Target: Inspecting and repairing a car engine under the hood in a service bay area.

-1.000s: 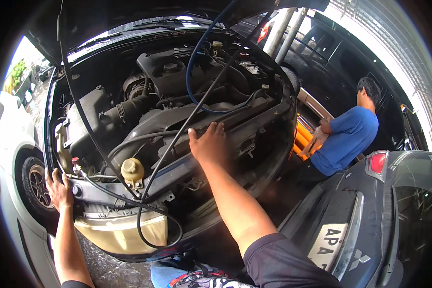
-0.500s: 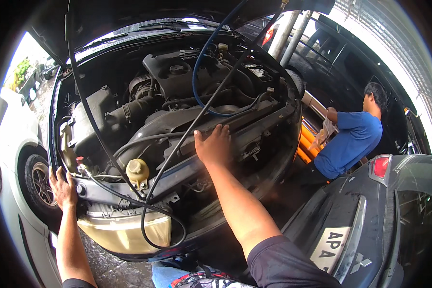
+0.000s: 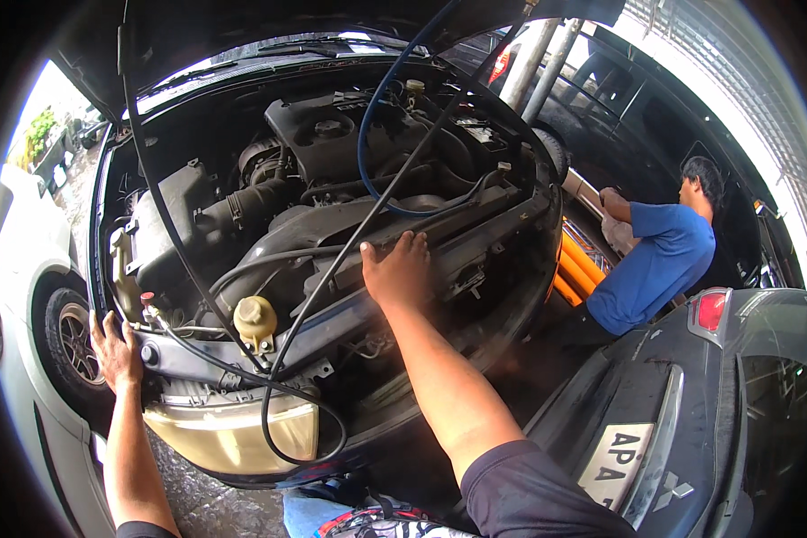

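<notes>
An engine bay (image 3: 269,211) lies uncovered in front of me under a raised hood (image 3: 269,20). My left hand (image 3: 117,354) rests on its left front corner beside the headlight (image 3: 233,430), fingers spread, holding nothing. Flat on the front crossmember (image 3: 350,309), my right hand (image 3: 399,273) has its fingers stretched out and thumb apart. Black hoses (image 3: 332,269) cross the bay just left of that hand, and one loops down over the headlight. Between my hands sits a yellowed reservoir with a round cap (image 3: 255,321).
A person in a blue shirt (image 3: 659,260) is beside yellow-orange cylinders (image 3: 581,264) at the right. Close on the right is a dark car's rear (image 3: 637,394); a white car (image 3: 27,242) stands at left. A blue hose (image 3: 365,148) hangs over the engine cover (image 3: 341,134).
The person in blue has raised a forearm slightly and shifted the pale thing in hand. My hands have kept their places; the view has moved barely.
</notes>
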Available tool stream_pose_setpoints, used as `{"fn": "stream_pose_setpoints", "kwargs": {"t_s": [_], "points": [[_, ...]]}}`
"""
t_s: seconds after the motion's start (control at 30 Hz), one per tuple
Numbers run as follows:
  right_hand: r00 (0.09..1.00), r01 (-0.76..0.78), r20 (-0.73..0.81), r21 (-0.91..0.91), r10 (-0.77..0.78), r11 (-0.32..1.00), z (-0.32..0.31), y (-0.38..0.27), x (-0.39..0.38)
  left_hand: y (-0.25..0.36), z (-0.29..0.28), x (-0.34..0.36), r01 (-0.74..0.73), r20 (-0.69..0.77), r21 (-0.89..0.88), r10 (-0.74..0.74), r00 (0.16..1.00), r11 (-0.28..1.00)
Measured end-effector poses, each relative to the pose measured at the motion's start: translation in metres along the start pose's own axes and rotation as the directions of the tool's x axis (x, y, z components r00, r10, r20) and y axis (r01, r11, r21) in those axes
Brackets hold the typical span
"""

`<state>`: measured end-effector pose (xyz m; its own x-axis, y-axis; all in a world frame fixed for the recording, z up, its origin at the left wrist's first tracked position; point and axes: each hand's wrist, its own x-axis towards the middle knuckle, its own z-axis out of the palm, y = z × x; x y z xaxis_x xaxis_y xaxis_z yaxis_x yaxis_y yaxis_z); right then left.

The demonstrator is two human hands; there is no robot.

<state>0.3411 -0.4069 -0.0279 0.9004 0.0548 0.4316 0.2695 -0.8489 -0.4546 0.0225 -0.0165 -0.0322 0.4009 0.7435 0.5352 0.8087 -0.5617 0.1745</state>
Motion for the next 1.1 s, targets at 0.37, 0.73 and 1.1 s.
{"fn": "stream_pose_setpoints", "kwargs": {"t_s": [0.37, 0.73, 1.1], "points": [[1.000, -0.005, 0.015, -0.004, 0.005, 1.000, -0.005, -0.002, 0.000, -0.003, 0.005, 0.001, -0.014, -0.029, -0.003, 0.014, 0.999, 1.000], [1.000, 0.014, -0.014, 0.007, -0.014, 1.000, 0.003, 0.001, 0.000, -0.004, 0.004, 0.000, -0.012, -0.025, 0.021, 0.012, 1.000, 1.000], [1.000, 0.006, 0.009, -0.007, -0.006, 1.000, 0.001, 0.000, 0.000, -0.001, 0.001, 0.000, 0.014, 0.006, 0.014, -0.014, 1.000, 1.000]]}}
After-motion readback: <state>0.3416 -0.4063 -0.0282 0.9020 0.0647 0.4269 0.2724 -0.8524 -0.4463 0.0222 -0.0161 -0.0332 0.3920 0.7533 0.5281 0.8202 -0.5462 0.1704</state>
